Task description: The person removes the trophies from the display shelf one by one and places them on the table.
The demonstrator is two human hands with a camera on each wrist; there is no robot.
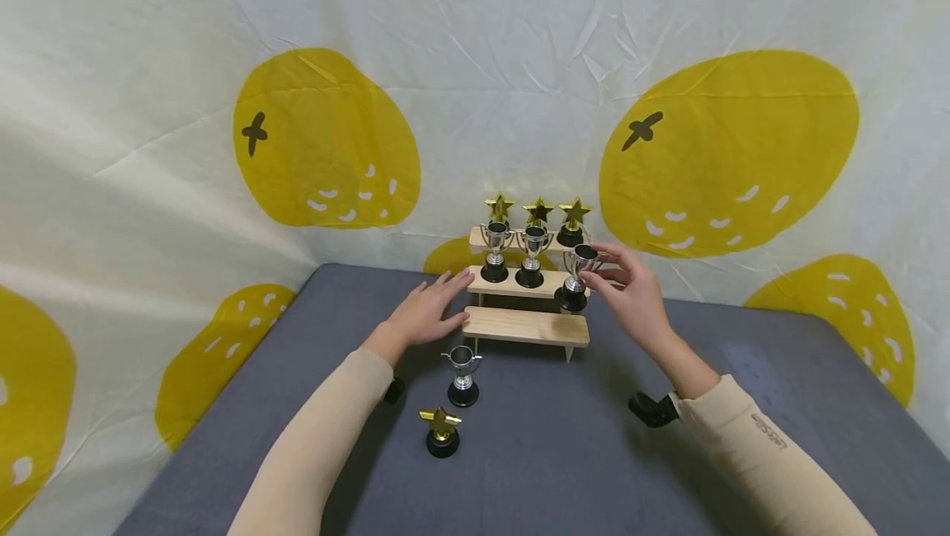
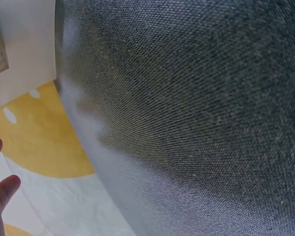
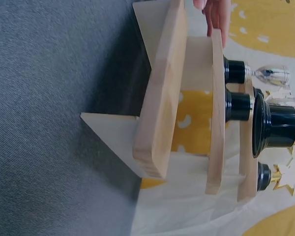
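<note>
Fingers of the right hand [image 1: 637, 295] pinch a silver, black-based cup [image 1: 574, 281] by the tiered pale-wood stand [image 1: 527, 326], which the outstretched left hand [image 1: 426, 310] apparently steadies.

A creased white cloth [image 1: 505, 107] hangs behind and along the left, printed with large yellow fruits [image 1: 326, 140], white flecks [image 1: 327, 193] and dark cross marks [image 1: 255, 134]; below it spreads a grey, woven-topped table [image 1: 549, 470] with rounded far corners; soft light gives the left-hand cloth a pale sheen.
</note>
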